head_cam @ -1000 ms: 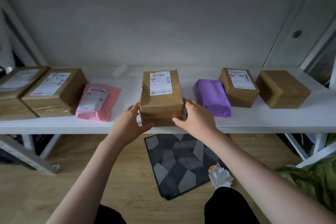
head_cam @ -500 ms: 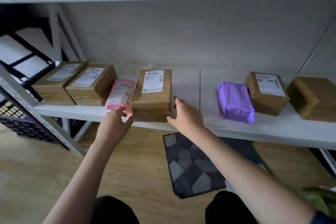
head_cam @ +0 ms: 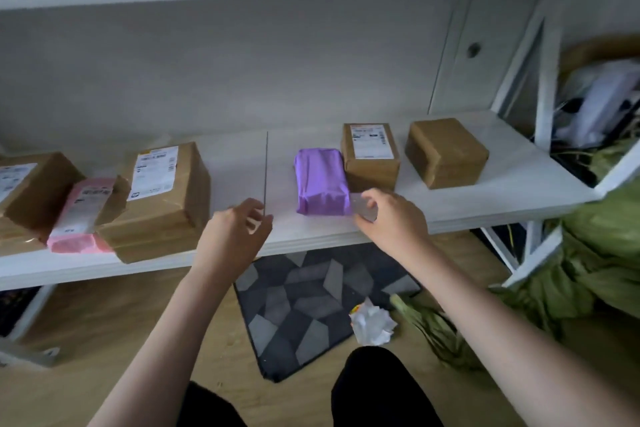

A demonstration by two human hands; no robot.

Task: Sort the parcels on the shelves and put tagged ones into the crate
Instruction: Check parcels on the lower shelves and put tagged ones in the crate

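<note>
Several parcels lie on the white shelf point(head_cam: 485, 208). At the left, a labelled brown box point(head_cam: 162, 198) presses against a labelled pink mailer point(head_cam: 81, 211), which leans on another labelled brown box point(head_cam: 31, 191). An unlabelled purple parcel point(head_cam: 320, 182) lies in the middle, beside a labelled brown box point(head_cam: 370, 156) and a plain brown box point(head_cam: 445, 151). My right hand point(head_cam: 391, 218) is at the purple parcel's near right corner, its thumb and fingers pinching a pale flap there. My left hand point(head_cam: 235, 236) hovers over the shelf's front edge, loosely curled and holding nothing. No crate is in view.
Below the shelf, a grey patterned mat point(head_cam: 311, 305) lies on the wooden floor with a crumpled white paper point(head_cam: 372, 322) on it. Green fabric point(head_cam: 588, 270) is heaped at the right by the white shelf frame point(head_cam: 547, 80). Another shelf board runs overhead.
The labelled brown box has slid left against the pink mailer and both hands have let go of it. Both hands moved right, and my right hand now reaches the purple parcel.
</note>
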